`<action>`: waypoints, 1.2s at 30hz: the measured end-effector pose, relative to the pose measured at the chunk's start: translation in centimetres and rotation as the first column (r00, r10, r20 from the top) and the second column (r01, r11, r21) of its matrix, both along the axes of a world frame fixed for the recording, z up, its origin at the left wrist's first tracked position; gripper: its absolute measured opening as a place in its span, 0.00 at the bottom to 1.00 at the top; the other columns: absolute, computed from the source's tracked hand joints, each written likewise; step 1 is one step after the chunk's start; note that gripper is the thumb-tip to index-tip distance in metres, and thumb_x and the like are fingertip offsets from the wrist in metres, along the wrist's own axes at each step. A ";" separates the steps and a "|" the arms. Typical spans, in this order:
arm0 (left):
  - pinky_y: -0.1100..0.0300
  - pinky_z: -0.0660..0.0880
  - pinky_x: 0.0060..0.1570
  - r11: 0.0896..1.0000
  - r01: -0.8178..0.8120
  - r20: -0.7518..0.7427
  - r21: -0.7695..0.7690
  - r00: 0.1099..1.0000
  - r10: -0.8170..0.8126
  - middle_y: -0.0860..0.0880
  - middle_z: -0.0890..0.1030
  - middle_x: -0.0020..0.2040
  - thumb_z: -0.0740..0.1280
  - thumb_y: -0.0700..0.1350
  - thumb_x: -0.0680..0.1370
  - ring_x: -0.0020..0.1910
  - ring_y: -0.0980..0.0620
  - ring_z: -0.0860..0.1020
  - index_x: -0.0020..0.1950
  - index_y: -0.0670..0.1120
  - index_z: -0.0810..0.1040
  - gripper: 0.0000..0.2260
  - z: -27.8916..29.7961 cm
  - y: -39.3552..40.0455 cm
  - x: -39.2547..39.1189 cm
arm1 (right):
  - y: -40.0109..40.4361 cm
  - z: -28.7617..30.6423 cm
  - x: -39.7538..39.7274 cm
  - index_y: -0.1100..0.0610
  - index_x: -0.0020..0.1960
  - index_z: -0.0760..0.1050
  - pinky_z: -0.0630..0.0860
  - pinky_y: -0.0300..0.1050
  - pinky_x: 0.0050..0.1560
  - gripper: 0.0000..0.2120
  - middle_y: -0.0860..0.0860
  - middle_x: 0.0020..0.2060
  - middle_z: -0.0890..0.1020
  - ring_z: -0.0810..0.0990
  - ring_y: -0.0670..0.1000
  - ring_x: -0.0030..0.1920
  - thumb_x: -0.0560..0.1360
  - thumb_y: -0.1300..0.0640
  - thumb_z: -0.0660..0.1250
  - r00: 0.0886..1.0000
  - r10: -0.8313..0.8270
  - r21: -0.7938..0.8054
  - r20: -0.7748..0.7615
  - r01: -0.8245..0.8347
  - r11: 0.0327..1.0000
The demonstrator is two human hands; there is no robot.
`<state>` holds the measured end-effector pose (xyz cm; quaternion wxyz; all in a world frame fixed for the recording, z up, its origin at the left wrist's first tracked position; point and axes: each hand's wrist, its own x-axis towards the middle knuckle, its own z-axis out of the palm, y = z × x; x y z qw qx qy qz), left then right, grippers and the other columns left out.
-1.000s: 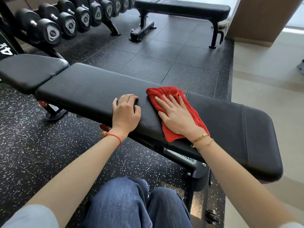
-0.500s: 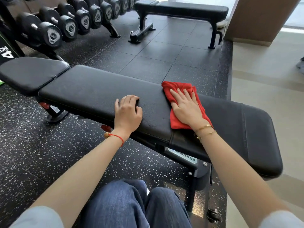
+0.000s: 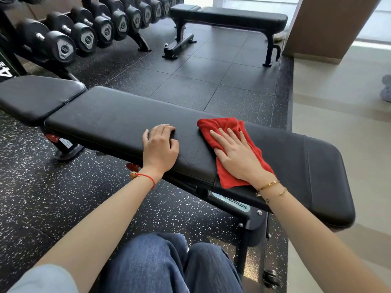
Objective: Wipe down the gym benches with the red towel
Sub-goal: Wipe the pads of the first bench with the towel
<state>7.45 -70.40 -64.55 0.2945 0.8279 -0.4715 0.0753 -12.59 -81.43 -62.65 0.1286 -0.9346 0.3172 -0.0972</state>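
Compared with half a second ago, the right hand [image 3: 237, 157] is sitting lower and a little further left on the black bench worktop [image 3: 118, 121], and the red towel [image 3: 227, 149] under it is now reaching back down to the near edge of the pad, where earlier it was drawn up toward the far edge; a second ago it was lying much as it is now. The right hand is pressing flat on the towel with its fingers straight and spread, holding nothing in a pinch. The left hand [image 3: 159, 148] is staying where it was, resting on the pad just left of centre frame with its fingers loosely curled over the bare surface, apart from the towel. The towel is lying centre-right in the frame, its upper corner almost at the far edge of the pad and its lower corner overhanging the seam between two pad sections at the near edge. Bare pad is stretching to the right of the towel as far as the rounded end at the right of the frame, and to the left past the left hand up to the gap before the separate pad [image 3: 36, 96] at the left edge. A second bench [image 3: 232, 16] is standing at the top centre, with open floor tiles [image 3: 201, 77] between the two.
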 end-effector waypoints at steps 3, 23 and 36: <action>0.44 0.55 0.75 1.000 0.007 -0.003 0.003 1.000 -0.007 0.48 0.76 0.66 0.61 0.43 0.77 0.68 0.49 0.71 0.64 0.46 0.76 0.16 0.0 0.0 0.0 | -0.4 -0.2 0.1 0.43 0.78 0.52 0.36 0.50 0.77 0.25 0.47 0.79 0.54 0.47 0.50 0.79 0.82 0.49 0.51 1.000 -0.021 0.005 -0.007 0.021 1.000; 0.47 0.60 0.73 0.998 0.048 0.021 0.050 0.999 -0.049 0.47 0.76 0.67 0.60 0.42 0.79 0.69 0.49 0.70 0.67 0.44 0.74 0.17 0.9 0.6 -1.5 | -2.1 0.8 -2.7 0.65 0.74 0.62 0.48 0.57 0.77 0.33 0.63 0.76 0.59 0.54 0.61 0.77 0.79 0.42 0.59 0.890 -0.457 0.015 0.001 0.457 0.890; 0.52 0.67 0.66 0.988 0.157 0.032 0.014 0.987 -0.157 0.50 0.79 0.61 0.64 0.40 0.76 0.64 0.49 0.75 0.63 0.46 0.77 0.16 1.5 1.0 -3.7 | -1.1 1.3 -1.4 0.59 0.52 0.70 0.71 0.46 0.45 0.12 0.54 0.41 0.81 0.78 0.57 0.43 0.73 0.57 0.69 0.746 -0.456 0.300 0.486 0.347 0.888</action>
